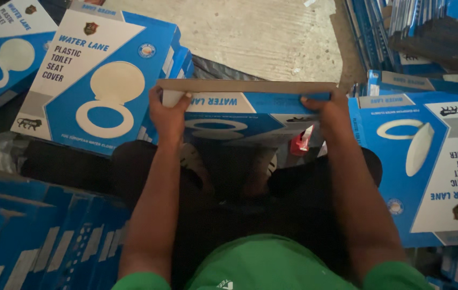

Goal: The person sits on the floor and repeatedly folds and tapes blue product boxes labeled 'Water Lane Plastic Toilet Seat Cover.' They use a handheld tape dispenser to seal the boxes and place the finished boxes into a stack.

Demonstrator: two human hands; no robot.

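While both arms reach forward over the person's dark-trousered knees, the left hand (167, 115) clamps the left end of a blue and white flat carton (245, 110), fingers curled over its grey top edge. At the carton's right end the right hand (330, 110) grips likewise. It stands tilted above the concrete floor (250, 37). Just left lies a printed carton (97, 80) face up; another carton (427, 166) lies just right. Folded flat cartons (35, 231) stack at lower left.

Dim room, bare concrete floor (250, 37)
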